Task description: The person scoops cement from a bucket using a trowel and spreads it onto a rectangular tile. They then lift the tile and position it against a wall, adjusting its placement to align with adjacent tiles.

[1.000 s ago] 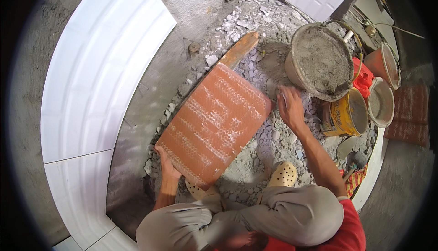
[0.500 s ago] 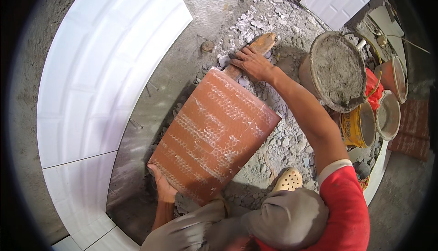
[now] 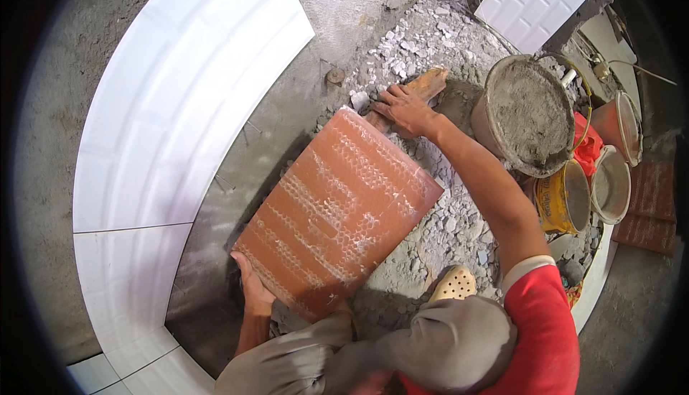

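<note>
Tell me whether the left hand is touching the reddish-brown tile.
Touching. The head view shows the left hand against the left corner of the reddish-brown tile, with no gap between them.

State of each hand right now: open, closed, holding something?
Left hand: closed, holding the tile near a corner.
Right hand: on the wood, fingers bent; whether closed around it cannot be told.

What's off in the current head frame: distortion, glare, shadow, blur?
Head view: fisheye bows the white wall tiles, frame edges fall to black; same view, glare nearly whites out those tiles' upper part; same view, shadow dims the near end of the reddish tile; right hand looks fairly sharp.
</note>
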